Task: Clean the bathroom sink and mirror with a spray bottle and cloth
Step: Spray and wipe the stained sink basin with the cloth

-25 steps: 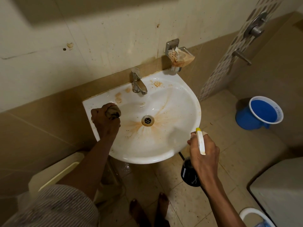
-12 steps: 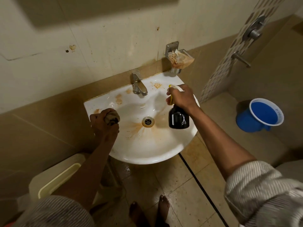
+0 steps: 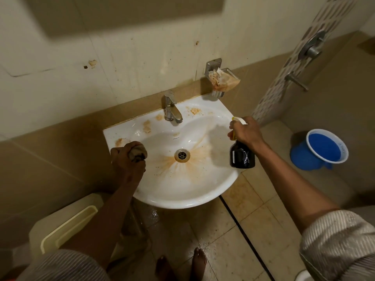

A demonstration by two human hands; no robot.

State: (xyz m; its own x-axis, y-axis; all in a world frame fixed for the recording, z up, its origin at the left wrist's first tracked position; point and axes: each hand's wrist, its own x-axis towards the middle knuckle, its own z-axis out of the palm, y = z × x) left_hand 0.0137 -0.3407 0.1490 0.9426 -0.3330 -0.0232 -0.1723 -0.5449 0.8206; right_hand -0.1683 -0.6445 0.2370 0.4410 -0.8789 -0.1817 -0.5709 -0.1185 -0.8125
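Tiled bathroom, white wall-mounted sink (image 3: 215,191) w/ orange stains around drain (image 3: 182,155) & by tap (image 3: 171,110). L hand (image 3: 126,161) fisted on wadded cloth (image 3: 138,152) at basin's left rim. R hand (image 3: 246,131) clamped on black spray bottle (image 3: 242,156) over right rim. Blue bucket (image 3: 318,151) on floor, right.
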